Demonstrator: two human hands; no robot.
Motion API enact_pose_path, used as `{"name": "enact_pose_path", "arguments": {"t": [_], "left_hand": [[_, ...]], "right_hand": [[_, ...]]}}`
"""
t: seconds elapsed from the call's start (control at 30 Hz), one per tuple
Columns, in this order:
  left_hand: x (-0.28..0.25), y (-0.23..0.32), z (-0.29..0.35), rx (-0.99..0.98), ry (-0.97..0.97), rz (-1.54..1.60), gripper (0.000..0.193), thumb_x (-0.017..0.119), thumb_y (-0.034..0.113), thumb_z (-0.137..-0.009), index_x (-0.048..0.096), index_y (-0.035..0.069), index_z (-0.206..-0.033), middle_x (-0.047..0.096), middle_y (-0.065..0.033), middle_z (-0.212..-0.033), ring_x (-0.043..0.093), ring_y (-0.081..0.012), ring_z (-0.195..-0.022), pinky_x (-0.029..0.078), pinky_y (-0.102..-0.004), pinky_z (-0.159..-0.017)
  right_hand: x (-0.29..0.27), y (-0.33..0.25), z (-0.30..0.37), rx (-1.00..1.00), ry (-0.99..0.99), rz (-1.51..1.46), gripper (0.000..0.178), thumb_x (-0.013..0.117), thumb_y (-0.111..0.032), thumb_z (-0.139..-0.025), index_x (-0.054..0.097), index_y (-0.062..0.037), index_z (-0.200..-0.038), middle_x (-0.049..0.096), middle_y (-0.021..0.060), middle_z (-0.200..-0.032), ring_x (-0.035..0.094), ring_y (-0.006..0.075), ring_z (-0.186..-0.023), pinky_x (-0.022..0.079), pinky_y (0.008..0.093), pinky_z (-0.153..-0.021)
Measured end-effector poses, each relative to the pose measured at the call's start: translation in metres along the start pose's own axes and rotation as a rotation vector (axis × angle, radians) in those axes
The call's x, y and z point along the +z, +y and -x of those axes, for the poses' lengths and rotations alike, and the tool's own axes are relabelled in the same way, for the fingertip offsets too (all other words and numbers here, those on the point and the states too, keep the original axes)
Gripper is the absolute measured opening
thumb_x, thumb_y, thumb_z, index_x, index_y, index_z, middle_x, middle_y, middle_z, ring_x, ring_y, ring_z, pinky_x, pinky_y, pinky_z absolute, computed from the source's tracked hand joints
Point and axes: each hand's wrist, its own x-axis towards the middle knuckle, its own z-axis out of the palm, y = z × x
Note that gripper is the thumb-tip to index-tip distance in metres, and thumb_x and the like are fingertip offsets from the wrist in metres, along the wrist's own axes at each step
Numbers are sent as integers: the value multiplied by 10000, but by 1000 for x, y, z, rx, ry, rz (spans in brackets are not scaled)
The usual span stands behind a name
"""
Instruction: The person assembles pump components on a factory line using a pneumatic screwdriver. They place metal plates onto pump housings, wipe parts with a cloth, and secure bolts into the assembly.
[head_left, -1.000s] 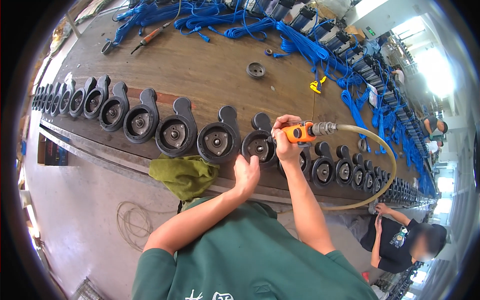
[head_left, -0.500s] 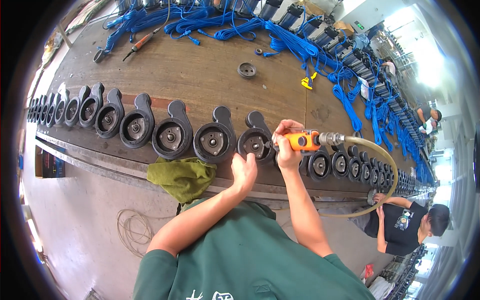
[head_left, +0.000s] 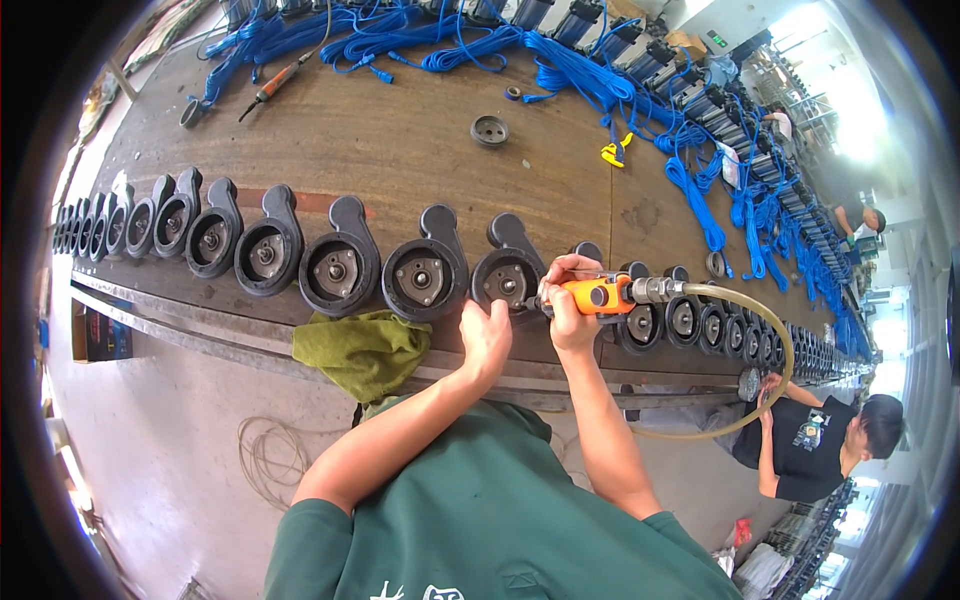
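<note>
Right hand was clamped around the orange air tool, its tip at the black pump housing in the bench-edge row, while the left hand, fingers curled, rested against that housing's near rim.

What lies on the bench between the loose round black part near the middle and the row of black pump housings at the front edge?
In the head view, only bare brown benchtop lies between the loose round part and the row of housings.
</note>
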Motion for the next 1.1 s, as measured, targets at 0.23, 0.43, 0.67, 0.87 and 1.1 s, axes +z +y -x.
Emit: {"name": "enact_pose_path", "arguments": {"t": [0.23, 0.43, 0.67, 0.87, 1.1], "left_hand": [[-6, -6, -2, 13, -16, 79, 395, 604, 216, -866, 571, -124, -1063, 657, -332, -1012, 662, -426, -982, 495, -445, -895], [-11, -7, -3, 25, 35, -49, 398, 609, 238, -860, 571, -113, -1045, 660, -305, -953, 663, -396, -901, 503, -452, -850], [1, -10, -2, -59, -181, 370, 295, 591, 203, -917, 548, -42, -1076, 636, -123, -1017, 584, -186, -867, 531, -368, -778], [-23, -21, -17, -55, -338, 328, 323, 613, 243, -968, 548, -45, -1101, 633, -123, -1066, 595, -197, -942, 523, -370, -799], [-107, -43, 37, 672, -280, -605, 304, 678, 171, -911, 683, -61, -1107, 703, -248, -1065, 675, -382, -995, 515, -414, -894]], "right_hand": [[8, 8, 5, -69, -117, 30, 264, 508, 77, -797, 523, -24, -1040, 579, 79, -885, 561, 127, -694, 484, 251, -608], [16, 11, 8, -11, -62, -78, 242, 568, 84, -805, 546, -14, -1025, 607, 74, -912, 601, 112, -796, 516, 248, -704], [23, -16, -1, -156, 22, 244, 190, 619, -11, -784, 639, -25, -973, 633, 83, -929, 622, 150, -853, 516, 307, -754], [33, -81, 6, -299, 206, 173, 207, 609, 18, -792, 642, -4, -995, 664, 76, -843, 650, 125, -755, 532, 269, -697], [-76, -102, 51, -301, 321, 201, 186, 634, 60, -784, 642, 31, -968, 651, 91, -837, 625, 120, -748, 512, 249, -690]]}}
